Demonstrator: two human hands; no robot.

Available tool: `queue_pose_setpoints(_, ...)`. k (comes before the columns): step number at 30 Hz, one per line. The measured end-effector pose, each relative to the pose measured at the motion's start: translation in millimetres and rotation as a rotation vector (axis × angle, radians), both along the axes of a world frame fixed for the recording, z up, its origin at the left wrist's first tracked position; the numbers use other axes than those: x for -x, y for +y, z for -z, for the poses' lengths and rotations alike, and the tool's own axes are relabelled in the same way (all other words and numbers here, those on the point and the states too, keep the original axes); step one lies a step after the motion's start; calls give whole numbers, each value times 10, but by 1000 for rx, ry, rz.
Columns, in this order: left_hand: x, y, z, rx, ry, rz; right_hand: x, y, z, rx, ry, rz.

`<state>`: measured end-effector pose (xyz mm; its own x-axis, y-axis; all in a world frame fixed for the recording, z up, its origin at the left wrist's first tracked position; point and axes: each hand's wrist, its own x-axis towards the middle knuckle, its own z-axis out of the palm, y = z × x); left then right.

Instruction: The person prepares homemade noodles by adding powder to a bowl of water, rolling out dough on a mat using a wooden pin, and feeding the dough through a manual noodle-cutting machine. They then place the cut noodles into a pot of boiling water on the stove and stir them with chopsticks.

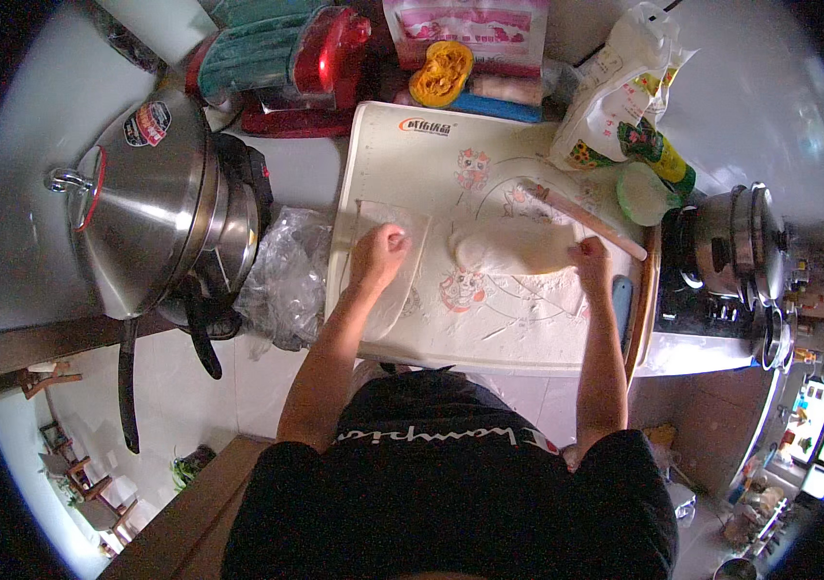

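Observation:
My left hand (380,255) is curled into a loose fist above a thin, flat sheet (399,290), probably rolled dough, at the left of a floured pastry board (390,159). Nothing shows between its fingers. On the right, my right hand (593,262) has its fingers closed at the right end of a pale, oblong piece of dough (517,248). That dough lies flat across the middle of the board. Just behind it, a wooden rolling pin (589,222) rests slantwise, its near end close to the board's right edge.
A crumpled clear plastic bag (287,268) lies left of the board, beside a large lidded steel pan (158,210). Behind stand a cut pumpkin half (442,72) and a flour bag (618,94). A steel pot (727,243) sits on the hob at right.

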<state>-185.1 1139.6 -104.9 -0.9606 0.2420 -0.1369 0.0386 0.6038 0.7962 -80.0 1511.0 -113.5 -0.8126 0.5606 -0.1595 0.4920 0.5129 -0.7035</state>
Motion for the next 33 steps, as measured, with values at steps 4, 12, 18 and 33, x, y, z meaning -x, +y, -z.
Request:
queue_pose_setpoints(4,-96,-317,76,177,169,-99,-121,-51,-412,-652,-122,-16)
queue_pose_setpoints(12,-448,-444,-188,278,141,-173,615,-1725,-271,154,0,-511)
queue_pose_setpoints(18,-527,-669,4,58,-65,-254,734,-2206,-130,188,-173,-419)
queue_pose_setpoints(33,-160,-548,16,30,-190,-74,618,-2277,-128,903,-206,-178)
